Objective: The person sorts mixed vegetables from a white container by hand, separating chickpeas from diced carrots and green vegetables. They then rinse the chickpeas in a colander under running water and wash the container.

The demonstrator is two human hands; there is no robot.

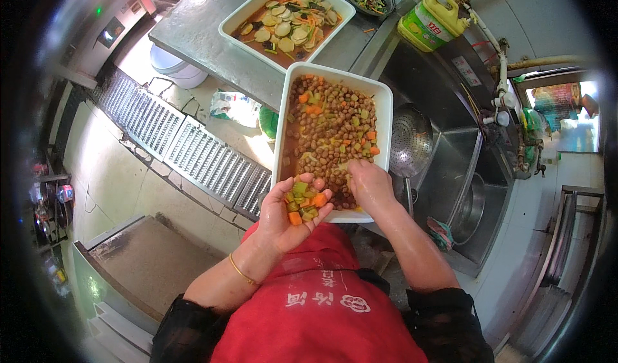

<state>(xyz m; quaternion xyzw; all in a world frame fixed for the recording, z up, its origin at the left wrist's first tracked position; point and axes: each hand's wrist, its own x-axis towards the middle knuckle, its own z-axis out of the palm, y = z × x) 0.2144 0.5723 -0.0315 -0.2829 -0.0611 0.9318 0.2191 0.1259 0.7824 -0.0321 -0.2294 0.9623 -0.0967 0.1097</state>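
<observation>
In front of me a white plastic tub (389, 121) holds brown cooked peanuts (333, 116) in reddish liquid, with diced carrot and celery among them. Cupped palm up over the tub's near left corner, my left hand (280, 218) carries a small heap of diced celery and carrot (304, 201). My right hand (372, 185) reaches over the near right rim, its bunched fingertips down at the peanuts. Whether those fingertips pinch anything is hidden.
A second white tub (227, 28) of sliced vegetables in red liquid sits on the steel table (188, 32). To the right are a perforated ladle (410, 138), a steel sink (454, 169) and a yellow detergent jug (427, 22). Metal drain grating (207, 155) crosses the floor.
</observation>
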